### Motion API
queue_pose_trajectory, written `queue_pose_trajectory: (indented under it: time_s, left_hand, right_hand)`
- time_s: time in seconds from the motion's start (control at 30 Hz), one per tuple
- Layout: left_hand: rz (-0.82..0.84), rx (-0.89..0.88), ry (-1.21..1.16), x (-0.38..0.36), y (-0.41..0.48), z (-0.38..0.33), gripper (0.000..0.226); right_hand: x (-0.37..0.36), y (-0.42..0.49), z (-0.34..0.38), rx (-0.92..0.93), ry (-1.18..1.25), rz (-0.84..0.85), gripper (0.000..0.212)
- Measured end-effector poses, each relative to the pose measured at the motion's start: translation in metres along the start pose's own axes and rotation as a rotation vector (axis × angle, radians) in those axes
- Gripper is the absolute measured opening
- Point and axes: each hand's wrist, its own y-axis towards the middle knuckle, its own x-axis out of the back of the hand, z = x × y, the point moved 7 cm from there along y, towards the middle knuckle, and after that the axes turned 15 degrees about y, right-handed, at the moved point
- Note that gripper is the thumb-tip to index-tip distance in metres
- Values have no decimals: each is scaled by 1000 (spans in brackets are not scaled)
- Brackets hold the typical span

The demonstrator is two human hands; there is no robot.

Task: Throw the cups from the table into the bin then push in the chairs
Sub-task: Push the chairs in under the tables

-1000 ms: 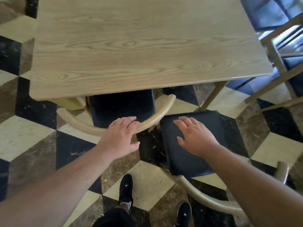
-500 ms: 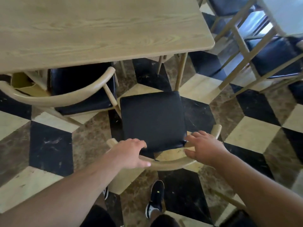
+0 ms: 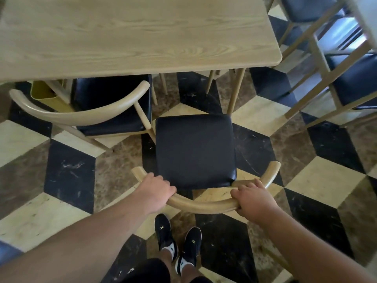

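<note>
A wooden chair with a black seat [image 3: 194, 150] stands pulled out from the light wood table [image 3: 132, 33], its seat fully outside the table edge. My left hand [image 3: 155, 190] grips the left part of its curved backrest [image 3: 204, 205]. On the right part of the same rail my right hand [image 3: 252, 201] is closed. A second chair [image 3: 81, 111] to the left sits partly under the table. No cups show on the tabletop.
More chairs with black seats [image 3: 355, 82] and wooden legs stand at the right. A yellowish object [image 3: 47, 94] sits under the table at the left. My feet in black shoes [image 3: 177, 242] stand just behind the chair on the checkered floor.
My hands left the left chair's backrest and closed on the right chair's backrest. The view shifted right, so this chair is centred in front of me.
</note>
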Motion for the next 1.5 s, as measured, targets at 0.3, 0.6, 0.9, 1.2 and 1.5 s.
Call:
queue_pose_trajectory:
  time_s: [0.3, 0.6, 0.9, 1.2, 1.5]
  left_hand:
    - [-153, 35, -10, 28, 45, 57, 22]
    - [-181, 115, -43, 71, 93, 114, 22]
    - [-116, 191, -44, 110, 144, 164, 21]
    - [-56, 228, -17, 137, 177, 196, 24]
    - [-44, 236, -75, 146, 197, 216, 25]
  right_hand:
    - [53, 44, -21, -43, 4, -42, 28]
    - [116, 108, -61, -4, -20, -56, 34]
    - [177, 164, -96, 24, -36, -63, 42]
    - [221, 198, -116, 52, -47, -83, 31]
    - [251, 219, -124, 58, -75, -70, 32]
